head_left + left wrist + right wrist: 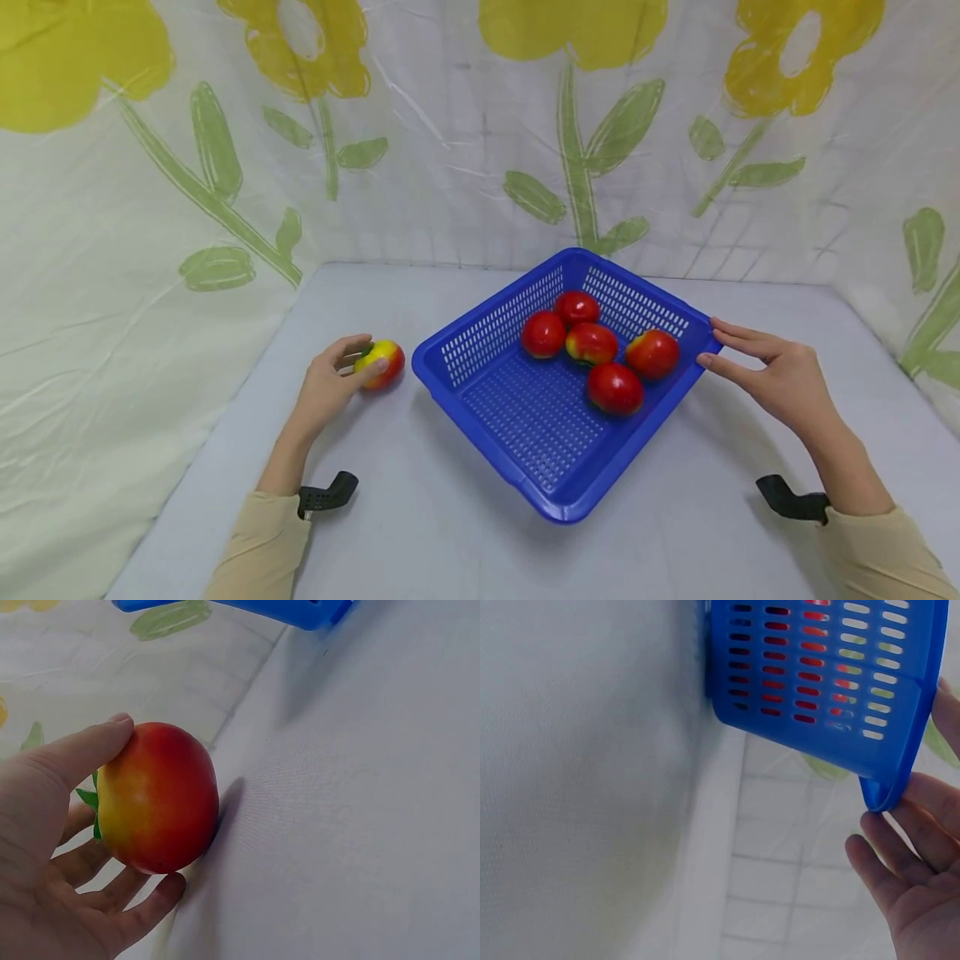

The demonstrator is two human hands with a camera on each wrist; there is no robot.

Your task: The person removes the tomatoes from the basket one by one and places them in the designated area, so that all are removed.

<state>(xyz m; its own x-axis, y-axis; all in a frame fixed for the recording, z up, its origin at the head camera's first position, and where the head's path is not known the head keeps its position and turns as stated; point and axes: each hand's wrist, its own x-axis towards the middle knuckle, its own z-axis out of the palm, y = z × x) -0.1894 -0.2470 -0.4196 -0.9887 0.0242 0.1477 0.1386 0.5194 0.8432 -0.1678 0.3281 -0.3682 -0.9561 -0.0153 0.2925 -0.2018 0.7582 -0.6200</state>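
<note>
The left hand [326,385] is pinching one red-and-yellow fruit [161,799] between thumb and curled fingers, just left of the blue basket [517,417] and low over the counter [375,533]; whether it is bearing on the surface, cannot tell. Its green leaf tuft [88,797] is facing the palm. The right hand [787,379] is pinching the basket's rim at the right corner, thumb set apart from the fingers. Handling, judged by eye: the fruit's glossy skin is suggesting a smooth, somewhat slippery surface and a light, fairly stiff body, possibly artificial; fragility uncertain. Best hold is probably around its widest part, thumb opposing fingers, sparing the leaves. The basket is looking like light, slightly flexible plastic, best taken by its rim. Count: six fruits altogether, one in the left hand and five red fruits [615,389] lying inside the basket, grouped toward its back and right; one basket; two hands; two black wrist devices [328,493], one per wrist.
</note>
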